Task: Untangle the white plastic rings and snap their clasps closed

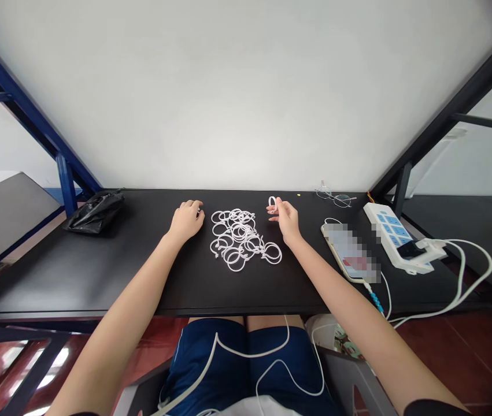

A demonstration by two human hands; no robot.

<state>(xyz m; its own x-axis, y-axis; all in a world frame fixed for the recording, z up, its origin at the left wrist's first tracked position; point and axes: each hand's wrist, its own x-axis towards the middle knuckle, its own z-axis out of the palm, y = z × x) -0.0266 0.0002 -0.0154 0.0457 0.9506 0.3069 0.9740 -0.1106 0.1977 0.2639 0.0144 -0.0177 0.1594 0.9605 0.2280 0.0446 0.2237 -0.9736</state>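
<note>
A loose pile of white plastic curtain rings (242,232), several of them overlapping, lies in the middle of the black table. To the right of the pile, my right hand (287,221) pinches one white curtain ring (272,204) upright between thumb and fingers, a little above the tabletop. On the pile's left side my left hand (188,221) rests low at the table, palm down, with its fingers curled. A small white bit shows by the left fingertips, too little to tell what it is. Neither hand touches the pile.
A black plastic bag (95,211) sits at the table's left end. On the right are eyeglasses (336,196), a phone (346,252) on a charging cable, and a white power strip (395,234) with a plugged-in charger. White cable (462,271) hangs over the front edge (237,312) across the lap.
</note>
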